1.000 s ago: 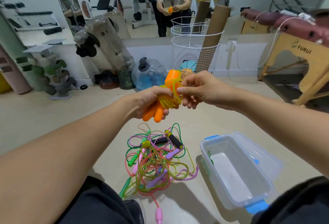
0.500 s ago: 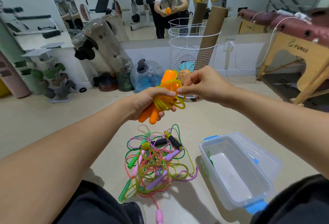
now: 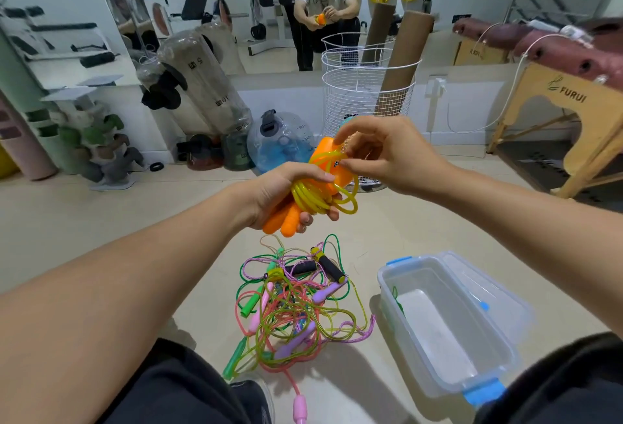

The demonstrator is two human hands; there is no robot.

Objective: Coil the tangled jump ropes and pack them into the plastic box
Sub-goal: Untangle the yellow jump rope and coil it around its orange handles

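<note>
Fingers (image 3: 305, 221) of left hand (image 3: 283, 194) around coiled orange-handled jump rope (image 3: 317, 196).

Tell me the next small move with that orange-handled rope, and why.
Probably tuck the last loose loop through the yellow coil to lock it. The left hand grips the orange handles with the cord wound round them, the right hand pinches one loop, and the plastic box sits open.

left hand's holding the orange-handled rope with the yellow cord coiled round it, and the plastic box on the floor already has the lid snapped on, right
Not quite. The left hand does hold the orange-handled rope with its yellow cord coiled round the handles, but the plastic box on the floor is open, lid off its top. The head view shows its bare inside.
</note>
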